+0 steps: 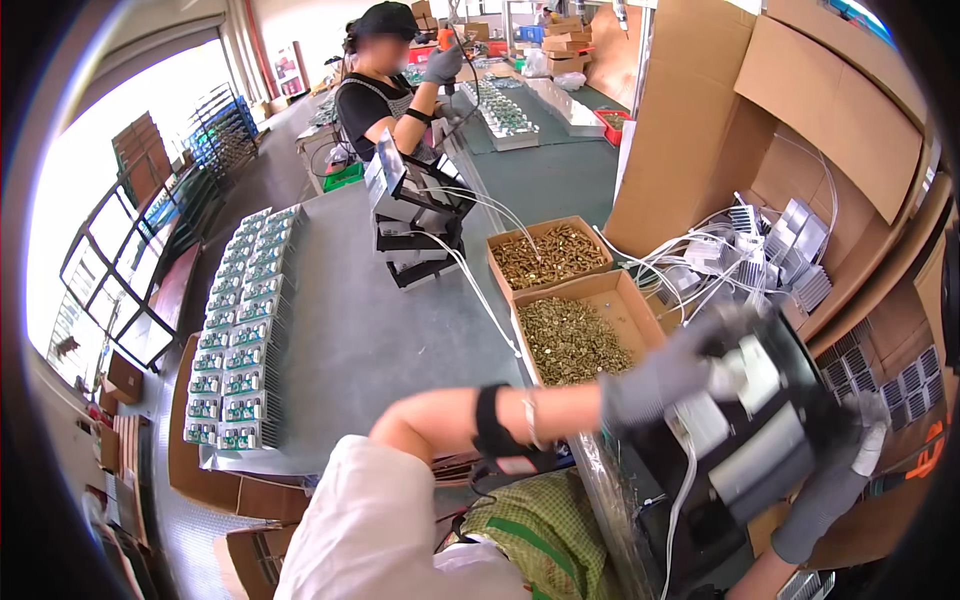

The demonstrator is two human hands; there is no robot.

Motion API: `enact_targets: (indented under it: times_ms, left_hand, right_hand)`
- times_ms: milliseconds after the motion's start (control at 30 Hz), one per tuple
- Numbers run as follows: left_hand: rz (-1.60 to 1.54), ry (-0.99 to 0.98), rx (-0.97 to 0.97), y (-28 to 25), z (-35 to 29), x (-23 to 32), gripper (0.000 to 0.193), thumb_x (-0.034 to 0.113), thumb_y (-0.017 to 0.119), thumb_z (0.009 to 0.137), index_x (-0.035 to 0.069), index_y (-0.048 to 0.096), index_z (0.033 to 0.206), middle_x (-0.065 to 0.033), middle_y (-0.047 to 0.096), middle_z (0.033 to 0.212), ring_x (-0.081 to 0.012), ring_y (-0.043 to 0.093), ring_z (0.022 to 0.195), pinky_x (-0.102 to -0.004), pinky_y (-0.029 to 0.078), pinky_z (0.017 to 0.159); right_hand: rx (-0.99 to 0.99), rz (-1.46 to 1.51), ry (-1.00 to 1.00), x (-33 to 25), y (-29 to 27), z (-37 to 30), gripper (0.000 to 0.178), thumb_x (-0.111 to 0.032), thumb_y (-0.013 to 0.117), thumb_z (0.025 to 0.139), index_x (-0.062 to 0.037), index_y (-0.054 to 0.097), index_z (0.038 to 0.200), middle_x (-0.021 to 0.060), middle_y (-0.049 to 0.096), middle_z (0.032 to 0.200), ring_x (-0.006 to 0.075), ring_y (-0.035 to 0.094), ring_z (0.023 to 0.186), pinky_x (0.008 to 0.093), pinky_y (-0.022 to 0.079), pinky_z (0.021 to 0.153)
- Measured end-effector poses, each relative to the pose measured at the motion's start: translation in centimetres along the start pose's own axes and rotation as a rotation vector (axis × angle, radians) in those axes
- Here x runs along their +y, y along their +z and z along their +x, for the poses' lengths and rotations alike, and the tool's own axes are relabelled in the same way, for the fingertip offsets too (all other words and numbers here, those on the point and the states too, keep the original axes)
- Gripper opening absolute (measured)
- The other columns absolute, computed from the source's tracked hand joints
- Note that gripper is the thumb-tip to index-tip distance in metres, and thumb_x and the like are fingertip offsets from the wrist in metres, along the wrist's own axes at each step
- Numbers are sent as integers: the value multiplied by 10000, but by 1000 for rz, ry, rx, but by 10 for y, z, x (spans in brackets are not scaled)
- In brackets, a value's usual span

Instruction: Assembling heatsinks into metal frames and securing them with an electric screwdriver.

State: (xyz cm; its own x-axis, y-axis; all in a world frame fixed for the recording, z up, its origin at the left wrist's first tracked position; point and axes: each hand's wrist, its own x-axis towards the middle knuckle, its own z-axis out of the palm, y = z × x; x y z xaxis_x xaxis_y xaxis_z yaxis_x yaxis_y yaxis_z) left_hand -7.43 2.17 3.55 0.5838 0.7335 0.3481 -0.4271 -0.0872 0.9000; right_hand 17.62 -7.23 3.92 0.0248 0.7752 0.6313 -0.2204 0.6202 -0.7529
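Note:
A black frame (640,455) with silver panels lies tilted at the lower right, a white cable (684,490) trailing from it. Over its upper part reaches my left hand (660,385), in a grey glove and smeared by motion. Its fingers are at a whitish block (752,375) on the frame, and whether they grip it does not show clearly. My right hand (835,490), also gloved in grey, is closed at the frame's right edge, with part of its fingers hidden or blurred.
Cardboard boxes of brass-coloured screws (550,255) and small metal parts (575,340) stand beside the frame. Finned metal pieces with white cables (760,250) are heaped behind. Black frames (415,215) are stacked mid-table; rows of green circuit boards (240,330) sit left. A co-worker (385,100) holds a tool beyond.

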Motion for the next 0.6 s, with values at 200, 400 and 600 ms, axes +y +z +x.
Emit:
enact_targets:
  times_ms: [200, 400, 600]
  left_hand:
    - [284, 106, 541, -154, 20, 173, 299, 118, 541, 782, 16, 552, 1063, -93, 620, 815, -176, 634, 660, -269, 521, 563]
    - [1170, -326, 1126, -294, 31, 231, 394, 351, 547, 734, 41, 635, 961, -110, 637, 810, -219, 600, 624, -350, 447, 603]
    - [1227, -620, 1153, -331, 32, 203, 468, 376, 585, 717, -22, 631, 960, -94, 616, 772, -161, 559, 564, -334, 429, 547]
  right_hand:
    - [491, -605, 33, 18, -55, -52, 398, -256, 409, 967, 38, 451, 1232, 130, 470, 1206, 221, 441, 1161, 377, 322, 1038]
    - [472, -310, 353, 71, -166, -125, 374, -230, 470, 948, 13, 464, 1232, 94, 504, 1165, 189, 483, 1072, 331, 357, 992]
    - [505, -621, 378, 50, -130, -147, 456, -256, 492, 944, -22, 398, 1324, 95, 482, 1254, 233, 487, 1094, 367, 350, 1004]
